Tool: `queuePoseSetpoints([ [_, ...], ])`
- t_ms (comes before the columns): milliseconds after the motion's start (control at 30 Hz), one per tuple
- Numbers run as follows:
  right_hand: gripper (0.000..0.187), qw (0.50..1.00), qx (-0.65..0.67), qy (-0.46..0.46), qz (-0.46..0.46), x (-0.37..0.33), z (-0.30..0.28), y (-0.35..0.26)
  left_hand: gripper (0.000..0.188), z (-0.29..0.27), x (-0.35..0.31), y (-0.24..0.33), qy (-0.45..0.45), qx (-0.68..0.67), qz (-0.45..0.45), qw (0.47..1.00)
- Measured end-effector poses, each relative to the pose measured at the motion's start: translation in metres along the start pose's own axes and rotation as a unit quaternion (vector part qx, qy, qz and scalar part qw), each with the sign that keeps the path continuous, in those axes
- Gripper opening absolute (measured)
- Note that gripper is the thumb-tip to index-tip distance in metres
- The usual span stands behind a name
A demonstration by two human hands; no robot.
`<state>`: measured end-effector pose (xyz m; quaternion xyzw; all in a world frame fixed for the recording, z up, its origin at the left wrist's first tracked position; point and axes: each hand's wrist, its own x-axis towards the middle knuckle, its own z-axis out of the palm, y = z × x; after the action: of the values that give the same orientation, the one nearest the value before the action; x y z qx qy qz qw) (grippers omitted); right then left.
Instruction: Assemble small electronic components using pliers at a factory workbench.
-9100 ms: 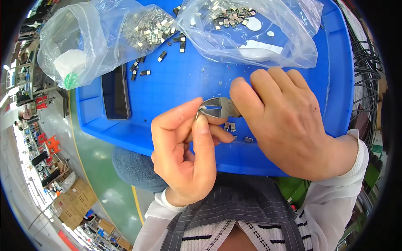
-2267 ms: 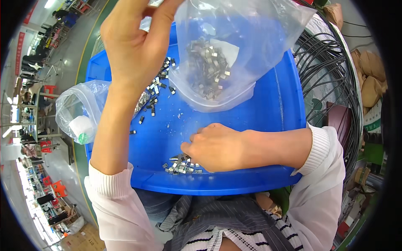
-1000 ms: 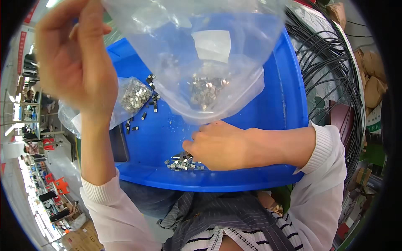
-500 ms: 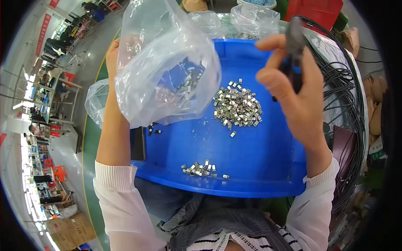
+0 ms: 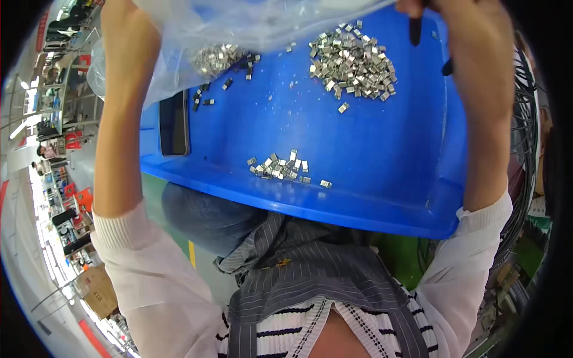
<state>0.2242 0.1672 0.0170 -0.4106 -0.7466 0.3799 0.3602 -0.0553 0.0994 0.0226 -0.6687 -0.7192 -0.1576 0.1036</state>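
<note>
A clear plastic bag (image 5: 250, 21) spans the top of the view, above a blue tray (image 5: 250, 131). My left hand (image 5: 128, 36) is at the bag's left side, closed on it, though the fingertips are hidden. At the upper right, my right hand (image 5: 477, 42) grips black-handled pliers (image 5: 415, 31), whose jaws lie out of view. In the tray between the hands sits a large pile of small silver metal connectors (image 5: 353, 62). A smaller group of the same connectors (image 5: 279, 167) lies near the front rim. More silver pieces (image 5: 218, 58) show beneath or through the bag's edge.
A dark phone (image 5: 174, 126) lies in the tray's left side. Close to it are a few loose black-and-silver connectors (image 5: 203, 98). Black cables (image 5: 525, 89) hang along the right, beyond the tray. Work benches and red stools (image 5: 73, 140) stand far left.
The tray and both hands now sit higher in the picture. The bag has gone up past the top edge, uncovering the phone and loose connectors. The pliers remain in my right hand.
</note>
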Motion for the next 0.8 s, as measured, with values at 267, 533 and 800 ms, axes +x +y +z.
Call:
queuePoseSetpoints([
  [267, 0.024, 0.998, 0.024, -0.034, 0.045, -0.007, 0.020, -0.026, 0.034, 0.009, -0.119, 0.065, -0.439, -0.143, -0.086, 0.883],
  [533, 0.022, 0.997, 0.026, -0.036, 0.062, -0.010, 0.026, -0.030, 0.034, 0.031, -0.116, 0.080, -0.459, -0.245, 0.023, 0.854],
  [800, 0.021, 0.995, 0.032, -0.036, 0.089, -0.003, 0.027, -0.029, 0.040, 0.042, -0.096, 0.080, -0.387, -0.103, 0.362, 0.842],
])
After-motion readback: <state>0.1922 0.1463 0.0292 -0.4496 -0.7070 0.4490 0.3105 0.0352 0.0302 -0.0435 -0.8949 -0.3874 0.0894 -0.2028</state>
